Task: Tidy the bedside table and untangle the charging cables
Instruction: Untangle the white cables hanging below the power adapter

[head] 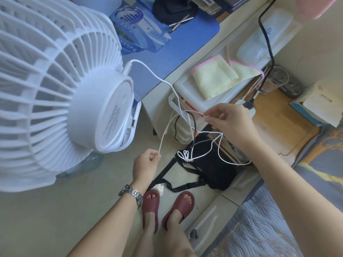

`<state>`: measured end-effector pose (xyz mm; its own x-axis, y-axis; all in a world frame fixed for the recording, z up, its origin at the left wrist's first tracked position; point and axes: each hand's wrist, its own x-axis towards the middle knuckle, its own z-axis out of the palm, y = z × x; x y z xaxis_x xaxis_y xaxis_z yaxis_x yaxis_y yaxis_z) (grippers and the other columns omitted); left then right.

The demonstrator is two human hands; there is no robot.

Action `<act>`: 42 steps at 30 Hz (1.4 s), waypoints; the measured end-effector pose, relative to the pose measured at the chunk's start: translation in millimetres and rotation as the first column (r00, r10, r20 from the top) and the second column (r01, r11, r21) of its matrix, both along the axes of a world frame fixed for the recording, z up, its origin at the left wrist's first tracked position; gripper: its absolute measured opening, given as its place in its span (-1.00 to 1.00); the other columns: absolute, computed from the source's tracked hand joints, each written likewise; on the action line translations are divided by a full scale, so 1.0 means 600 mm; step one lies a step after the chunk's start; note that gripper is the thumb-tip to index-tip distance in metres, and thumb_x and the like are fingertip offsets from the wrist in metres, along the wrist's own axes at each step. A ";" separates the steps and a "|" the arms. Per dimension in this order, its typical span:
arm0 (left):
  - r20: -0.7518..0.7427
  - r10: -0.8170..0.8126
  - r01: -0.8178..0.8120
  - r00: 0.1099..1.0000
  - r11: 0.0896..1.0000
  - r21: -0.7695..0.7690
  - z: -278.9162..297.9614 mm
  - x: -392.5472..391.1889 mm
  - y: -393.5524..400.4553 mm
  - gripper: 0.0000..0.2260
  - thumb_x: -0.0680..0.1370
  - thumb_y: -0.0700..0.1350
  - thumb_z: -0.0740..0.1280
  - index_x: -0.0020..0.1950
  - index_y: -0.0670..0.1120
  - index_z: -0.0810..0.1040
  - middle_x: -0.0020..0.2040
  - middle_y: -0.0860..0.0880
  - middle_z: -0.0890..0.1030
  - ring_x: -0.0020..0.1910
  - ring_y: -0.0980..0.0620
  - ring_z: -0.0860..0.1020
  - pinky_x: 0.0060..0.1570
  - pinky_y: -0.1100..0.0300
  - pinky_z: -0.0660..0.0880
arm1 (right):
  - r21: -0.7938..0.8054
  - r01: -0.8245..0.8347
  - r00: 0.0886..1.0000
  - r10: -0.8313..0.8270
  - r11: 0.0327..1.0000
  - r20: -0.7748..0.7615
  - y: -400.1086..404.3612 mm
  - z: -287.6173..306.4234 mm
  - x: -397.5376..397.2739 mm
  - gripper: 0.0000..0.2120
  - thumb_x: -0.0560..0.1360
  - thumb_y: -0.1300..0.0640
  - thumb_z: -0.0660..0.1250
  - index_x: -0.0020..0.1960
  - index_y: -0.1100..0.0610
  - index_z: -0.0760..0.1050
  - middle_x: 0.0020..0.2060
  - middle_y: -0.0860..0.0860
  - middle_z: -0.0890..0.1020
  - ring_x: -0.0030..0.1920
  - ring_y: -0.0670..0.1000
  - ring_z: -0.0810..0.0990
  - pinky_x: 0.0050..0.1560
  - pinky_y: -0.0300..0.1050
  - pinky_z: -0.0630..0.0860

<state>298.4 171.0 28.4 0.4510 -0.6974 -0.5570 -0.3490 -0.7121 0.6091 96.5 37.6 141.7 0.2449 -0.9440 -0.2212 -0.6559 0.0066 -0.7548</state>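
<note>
Right now the person stands over the floor with both arms out, a tangle of cables strung between the hands. The left hand (146, 163), a metal watch (132, 194) on its wrist, has its grip pressed together on a thin white cable (165, 132), pinching it between thumb and fingertips. That cable climbs in an arc toward the right hand (229, 122), whose grip pinches the white line near its top, thumb and forefinger closed on it, the other fingers loosely curled. Below the right hand more white cord hangs in loops, with a small knotted bunch (185, 156) dangling just above a black bag (207, 167) that lies on the floor. A dark braided cable (194, 125) with an orange mark threads through the same tangle. Another white cable (157, 76) runs from the back of a big white fan (55, 86) at the left down into the knot. Behind the hands sits a white plastic drawer unit (187, 93) with a yellow cloth (215, 78) on top, beside a worktop (228, 40) bearing a blue mat (167, 45). A black power cord (267, 43) drops to a plug near a glass (274, 79). Red slippers (167, 208) show below.
</note>
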 end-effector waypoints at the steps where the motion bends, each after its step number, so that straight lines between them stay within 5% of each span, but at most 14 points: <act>1: -0.007 -0.021 0.022 1.000 1.000 0.018 0.001 0.003 -0.005 -0.92 0.50 -0.09 0.32 -0.04 0.01 0.58 -0.18 0.01 0.65 -0.13 0.01 0.60 -0.21 0.19 0.44 | -0.011 -0.011 1.000 0.011 1.000 -0.007 -0.004 -0.002 0.010 -0.93 0.43 0.17 0.42 -0.12 0.03 0.64 -0.33 -0.20 0.62 -0.36 -0.16 0.59 -0.33 -0.46 0.42; 5: -0.017 -0.081 0.082 0.997 0.991 0.109 0.000 0.020 -0.020 -0.90 0.47 -0.11 0.32 -0.07 0.02 0.60 -0.17 -0.01 0.67 -0.11 -0.03 0.61 -0.10 0.10 0.52 | -0.051 -0.043 0.998 0.040 0.998 -0.043 -0.024 -0.009 0.051 -0.93 0.46 0.14 0.42 -0.07 0.07 0.66 -0.26 -0.12 0.63 -0.35 -0.23 0.51 -0.36 -0.60 0.34; 10: 0.038 -0.081 0.071 0.996 0.972 0.224 -0.007 0.042 0.005 -0.91 0.44 -0.14 0.33 -0.13 0.01 0.62 -0.16 -0.01 0.67 -0.10 -0.04 0.61 -0.13 0.12 0.52 | -0.027 -0.062 0.996 0.060 0.998 -0.064 -0.034 -0.006 0.076 -0.79 0.42 0.25 0.40 0.05 0.11 0.58 -0.19 0.03 0.67 -0.22 0.05 0.62 -0.20 -0.11 0.57; 14: 0.052 -0.062 0.044 0.997 0.955 0.294 -0.012 0.052 0.035 -0.91 0.46 -0.14 0.31 -0.16 0.02 0.58 -0.20 -0.02 0.67 -0.10 -0.07 0.62 -0.08 0.12 0.53 | 0.006 -0.071 0.992 0.071 0.997 -0.102 -0.031 -0.002 0.062 -0.70 0.37 0.29 0.37 0.06 0.07 0.56 -0.21 -0.04 0.67 -0.23 0.08 0.63 -0.18 0.01 0.58; 17: 0.063 -0.047 0.025 0.997 0.949 0.313 -0.013 0.056 0.047 -0.91 0.47 -0.13 0.30 -0.16 0.04 0.58 -0.14 -0.04 0.68 -0.09 -0.08 0.61 -0.09 0.14 0.51 | 0.021 -0.042 0.989 0.044 0.999 -0.141 -0.023 -0.001 0.032 -0.72 0.37 0.27 0.39 0.05 0.06 0.56 -0.23 -0.07 0.66 -0.29 0.02 0.62 -0.24 -0.07 0.58; 20: 0.056 -0.026 0.009 0.998 0.958 0.288 -0.013 0.059 0.048 -0.91 0.45 -0.13 0.30 -0.15 0.02 0.60 -0.16 -0.03 0.68 -0.09 -0.07 0.61 -0.10 0.13 0.51 | 0.008 -0.014 0.988 0.015 1.000 -0.152 -0.013 0.004 0.004 -0.75 0.38 0.28 0.40 0.02 0.06 0.56 -0.30 -0.10 0.62 -0.38 -0.20 0.55 -0.45 -0.47 0.43; 22: 0.036 0.017 -0.025 0.999 0.971 0.237 -0.011 0.060 0.045 -0.91 0.45 -0.12 0.32 -0.14 0.00 0.62 -0.16 -0.02 0.68 -0.07 -0.05 0.60 -0.10 0.14 0.50 | 0.017 0.015 0.993 -0.013 1.000 -0.113 -0.009 0.009 0.000 -0.75 0.38 0.30 0.41 0.02 0.07 0.57 -0.32 -0.12 0.61 -0.39 -0.33 0.55 -0.53 -0.57 0.36; 25: 0.000 0.091 -0.090 0.996 0.987 0.136 -0.010 0.059 0.040 -0.93 0.46 -0.11 0.35 -0.13 -0.02 0.64 -0.18 0.01 0.68 -0.08 0.00 0.61 -0.13 0.19 0.44 | -0.020 0.058 0.995 -0.059 0.998 -0.082 -0.010 0.012 0.019 -0.79 0.37 0.23 0.45 -0.03 0.03 0.58 -0.34 -0.18 0.61 -0.38 -0.24 0.58 -0.43 -0.48 0.47; 28: -0.026 0.135 -0.132 0.991 0.987 0.092 -0.012 0.056 0.036 -0.90 0.47 -0.10 0.37 -0.07 -0.06 0.66 -0.18 -0.02 0.69 -0.13 0.00 0.63 -0.13 0.22 0.43 | -0.020 0.103 0.993 -0.104 0.994 -0.049 -0.010 0.003 0.050 -0.81 0.35 0.17 0.47 -0.06 0.00 0.59 -0.30 -0.14 0.66 -0.27 -0.11 0.62 -0.19 -0.10 0.60; 30: -0.025 0.161 -0.158 0.987 0.982 0.099 -0.013 0.055 0.034 -0.87 0.47 -0.10 0.37 -0.04 -0.09 0.66 -0.16 -0.06 0.69 -0.12 -0.05 0.64 -0.14 0.21 0.43 | -0.014 0.120 0.992 -0.120 0.993 -0.033 -0.008 -0.005 0.065 -0.81 0.35 0.20 0.45 -0.07 0.02 0.60 -0.27 -0.11 0.67 -0.24 -0.08 0.61 -0.13 -0.02 0.61; 37: 0.206 0.117 -0.150 0.972 0.977 0.154 0.003 0.057 0.047 -0.83 0.52 -0.08 0.32 0.07 -0.03 0.62 0.07 -0.04 0.67 -0.05 -0.04 0.56 -0.11 0.16 0.41 | -0.006 0.149 0.989 -0.148 0.989 0.015 -0.005 -0.017 0.069 -0.82 0.39 0.30 0.38 -0.03 0.12 0.60 -0.20 0.02 0.70 -0.27 -0.11 0.61 -0.22 -0.26 0.53; 42: 0.179 0.106 -0.132 0.978 0.981 0.142 0.041 0.038 0.045 -0.78 0.52 -0.06 0.32 0.15 -0.03 0.58 0.14 -0.02 0.64 0.06 -0.04 0.57 -0.07 0.17 0.40 | 0.046 0.137 0.988 -0.139 0.990 0.060 -0.008 -0.003 0.059 -0.81 0.41 0.29 0.38 -0.02 0.10 0.60 -0.20 0.01 0.69 -0.15 -0.05 0.66 -0.05 -0.17 0.56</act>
